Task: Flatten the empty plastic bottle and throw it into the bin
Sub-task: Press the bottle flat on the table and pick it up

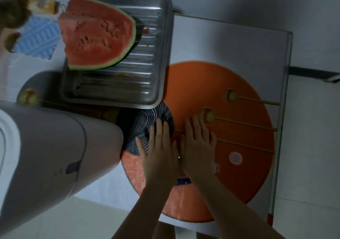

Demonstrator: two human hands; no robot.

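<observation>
Bottle (184, 181) pinned under both flat hands (161, 150) (199, 149) — fingers spread, pressing down.

Bottle's blue cap (183, 181) — beneath flat palms

A round board (230, 76) lies on the bench (230, 42), and a metal tray (147, 69) sits at its far left, overlapping its edge, with a cut watermelon (97, 36) in the tray's far-left part. A patterned plate (139, 122) lies on the board just in front of the tray, and to the right of it three skewers (244, 124) lie across the board with their ends reaching toward the bench's right edge. Both hands (178, 150) rest palms down, side by side, on the near middle of the board, the left one overlapping the plate, while a tall bin (55, 150) stands at the left, just beside the plate and in front of the tray.
</observation>
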